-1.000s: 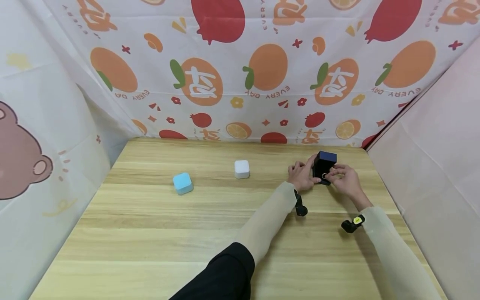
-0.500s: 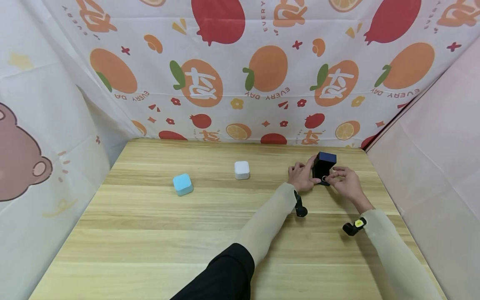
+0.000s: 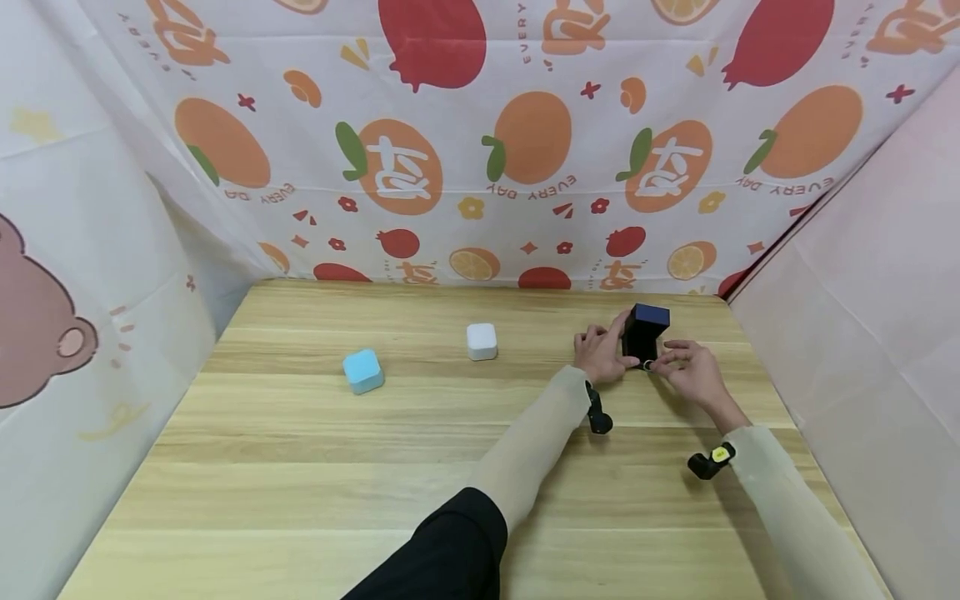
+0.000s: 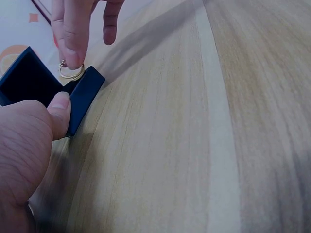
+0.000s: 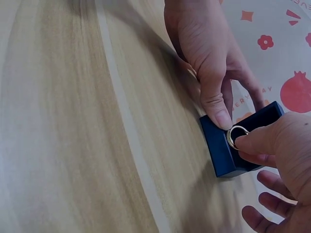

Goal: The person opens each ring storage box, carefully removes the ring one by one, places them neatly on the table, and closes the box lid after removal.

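A dark blue ring box [image 3: 649,315] stands at the right rear of the table with its lid raised. My left hand [image 3: 600,357] holds it from the left, the thumb pressing the base's front edge [image 4: 87,99] and the fingers against its side. A gold ring [image 5: 229,138] is pinched between the thumb and index finger of my right hand [image 3: 693,375]. In the left wrist view the ring [image 4: 72,76] is at the base of the box, partly covered by fingertips; whether it sits in the slot I cannot tell. My other right fingers [image 5: 274,204] are loosely bent.
A white block [image 3: 482,342] lies left of my left hand, and a light blue block [image 3: 363,372] farther left. A fruit-print cloth [image 3: 534,137] hangs behind the wooden table [image 3: 315,492]; pale cloth [image 3: 862,292] closes off the right side close to my right arm.
My right hand has shifted slightly toward me, bringing the ring nearer the front of the box base. My left hand and the box hold their place; the head view drifts a little.
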Demonstrator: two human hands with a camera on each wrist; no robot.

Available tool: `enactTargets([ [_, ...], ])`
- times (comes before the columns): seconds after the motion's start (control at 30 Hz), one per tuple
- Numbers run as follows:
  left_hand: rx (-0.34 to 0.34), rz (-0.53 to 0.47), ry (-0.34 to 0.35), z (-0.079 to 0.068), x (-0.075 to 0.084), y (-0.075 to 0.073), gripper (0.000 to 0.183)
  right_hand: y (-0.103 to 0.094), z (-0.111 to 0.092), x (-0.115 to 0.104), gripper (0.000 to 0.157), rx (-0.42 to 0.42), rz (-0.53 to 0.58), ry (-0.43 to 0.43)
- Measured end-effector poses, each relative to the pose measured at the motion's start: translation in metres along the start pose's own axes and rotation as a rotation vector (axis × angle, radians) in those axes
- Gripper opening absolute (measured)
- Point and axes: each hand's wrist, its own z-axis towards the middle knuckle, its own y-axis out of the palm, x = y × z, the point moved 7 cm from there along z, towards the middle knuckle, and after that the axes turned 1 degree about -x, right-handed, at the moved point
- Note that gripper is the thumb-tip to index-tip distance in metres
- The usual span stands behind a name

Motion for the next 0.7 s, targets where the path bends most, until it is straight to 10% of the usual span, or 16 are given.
enactTargets([
  [0.7, -0.004, 0.006, 0.011, -0.001, 0.0011, -0.0034, 0.088, 0.0076, -0.0081, 0.0004, 0.007, -0.023, -0.04, -0.069],
])
